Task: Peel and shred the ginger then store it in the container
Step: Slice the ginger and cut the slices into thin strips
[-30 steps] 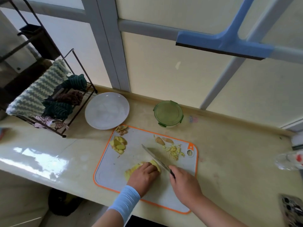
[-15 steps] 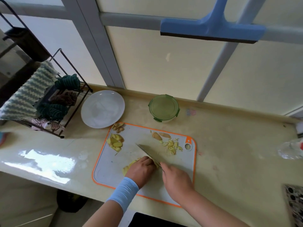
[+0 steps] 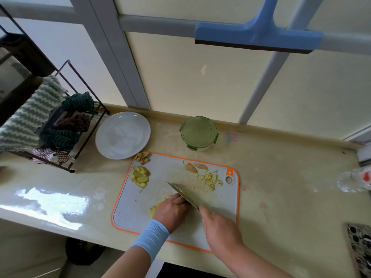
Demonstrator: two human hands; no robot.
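Standing at the bench [image 3: 281,177], a person bends over a grey cutting board [image 3: 170,171] with an orange rim, and both hands are busy at its near edge. The left hand [image 3: 172,211], with a pale blue wrist sleeve [image 3: 151,235] behind it, has its fingers curled down over a yellow chunk of ginger [image 3: 158,204] and holds it against the board; only the left end of the chunk peeps out. The right hand [image 3: 220,229] is closed round the handle of a knife [image 3: 180,192], the handle itself hidden in the fist. The blade runs up and to the left, lying right against the left hand's knuckles. Further back on the board sits a little heap of ginger slices [image 3: 139,176] near the left edge, with brownish peelings [image 3: 143,157] at the far left corner. Over to the right lie pale shreds [image 3: 209,178], scattered beside the hanging hole, and two tan end pieces [image 3: 193,167] just behind them. Beyond the board, the round container [image 3: 198,133] stands on the bench with its green lid clipped on, well apart from the hands. A white plate [image 3: 122,135] rests to its left, beside a dark wire rack [image 3: 80,117] hung with cloths [image 3: 30,121]. A clear bottle [image 3: 353,180] lies at the far right, and a blue squeegee [image 3: 257,37] hangs on the window frame above.
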